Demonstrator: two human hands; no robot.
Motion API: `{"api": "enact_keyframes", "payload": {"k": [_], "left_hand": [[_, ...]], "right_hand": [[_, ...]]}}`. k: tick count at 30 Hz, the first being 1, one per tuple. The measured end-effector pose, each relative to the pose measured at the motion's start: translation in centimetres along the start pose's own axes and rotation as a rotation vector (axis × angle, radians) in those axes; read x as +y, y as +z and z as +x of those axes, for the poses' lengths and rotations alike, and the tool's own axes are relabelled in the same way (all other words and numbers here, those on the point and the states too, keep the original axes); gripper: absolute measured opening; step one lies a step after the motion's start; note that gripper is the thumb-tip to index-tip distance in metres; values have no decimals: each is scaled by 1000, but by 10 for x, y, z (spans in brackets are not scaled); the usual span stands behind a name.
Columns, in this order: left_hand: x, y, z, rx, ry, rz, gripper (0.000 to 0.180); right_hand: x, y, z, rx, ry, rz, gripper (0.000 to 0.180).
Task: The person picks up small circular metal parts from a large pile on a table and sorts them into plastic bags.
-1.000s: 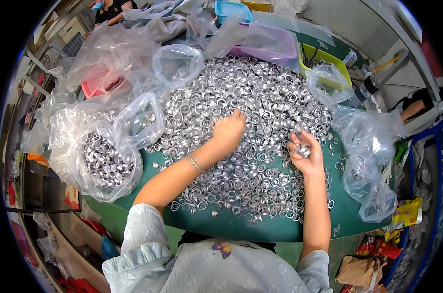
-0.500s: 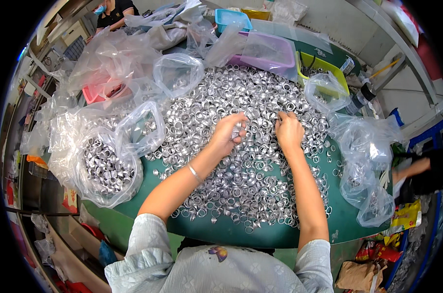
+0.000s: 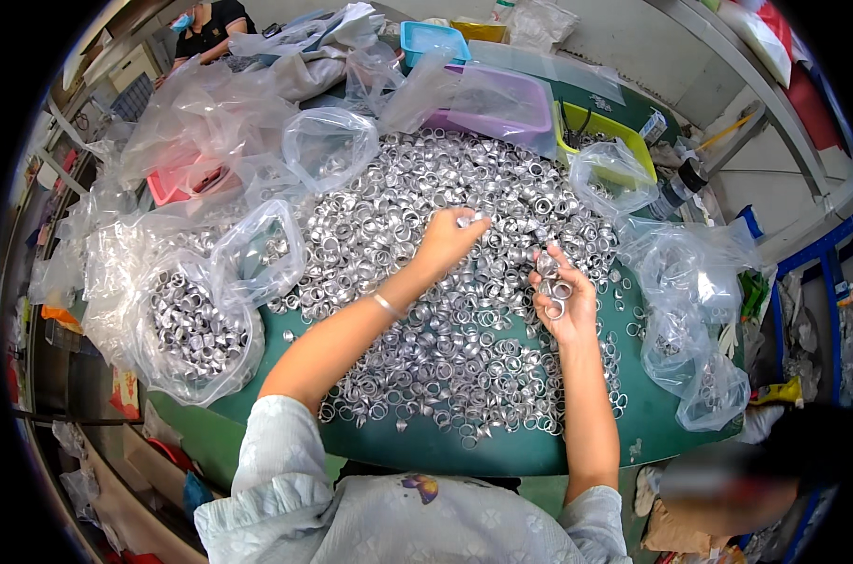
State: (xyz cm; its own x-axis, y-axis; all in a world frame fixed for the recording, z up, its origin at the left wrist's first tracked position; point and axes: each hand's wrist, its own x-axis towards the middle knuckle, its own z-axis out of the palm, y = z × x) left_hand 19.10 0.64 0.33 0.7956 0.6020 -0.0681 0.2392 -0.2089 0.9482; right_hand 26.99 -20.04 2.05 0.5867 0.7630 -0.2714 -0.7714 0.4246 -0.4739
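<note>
A wide heap of silver metal rings [image 3: 426, 329] covers the middle of the green table [image 3: 412, 444]. Over the heap's centre, my left hand [image 3: 450, 240] is closed in a pinch on a ring [image 3: 469, 222] at its fingertips. To its right, my right hand [image 3: 567, 299] is turned palm up. Its curled fingers hold several metal rings [image 3: 560, 291] in the palm, just above the heap. A clear plastic bag [image 3: 248, 362] with its mouth open stands left of the heap, with many rings [image 3: 196, 324] inside.
More clear bags [image 3: 694, 324] lie along the right edge. A purple bin [image 3: 501, 99], a green bin [image 3: 640, 155] and a blue tray [image 3: 433, 42] stand at the back, a red basket [image 3: 168, 180] at the left. One person [image 3: 210, 33] sits far left; another [image 3: 746, 479] is blurred at lower right.
My right hand has turned palm up with rings in it and drawn slightly nearer. My left hand has turned over, now pinching a ring. The person at right has moved nearer.
</note>
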Motion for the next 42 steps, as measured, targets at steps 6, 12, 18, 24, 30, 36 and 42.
{"api": "enact_keyframes", "payload": {"k": [6, 12, 18, 24, 30, 36, 42], "left_hand": [[7, 13, -129, -371, -652, -1400, 31], [16, 32, -200, 50, -401, -1583, 29], [9, -7, -222, 83, -199, -1502, 47], [-19, -51, -236, 267, 15, -1371, 37], [-44, -114, -248, 588, 192, -1411, 32], [-39, -228, -240, 1223, 170, -978, 32], [-104, -313, -224, 1238, 261, 938, 32]], "right_hand": [[46, 34, -37, 108, -143, -156, 21], [123, 55, -67, 36, -874, -1007, 11], [156, 75, -89, -186, -944, -1346, 14], [201, 117, -99, -388, -963, -1629, 38], [275, 170, -68, -799, -763, -1429, 33], [355, 226, -44, -692, -771, -1162, 41], [384, 192, -22, -898, -669, -1490, 40]]}}
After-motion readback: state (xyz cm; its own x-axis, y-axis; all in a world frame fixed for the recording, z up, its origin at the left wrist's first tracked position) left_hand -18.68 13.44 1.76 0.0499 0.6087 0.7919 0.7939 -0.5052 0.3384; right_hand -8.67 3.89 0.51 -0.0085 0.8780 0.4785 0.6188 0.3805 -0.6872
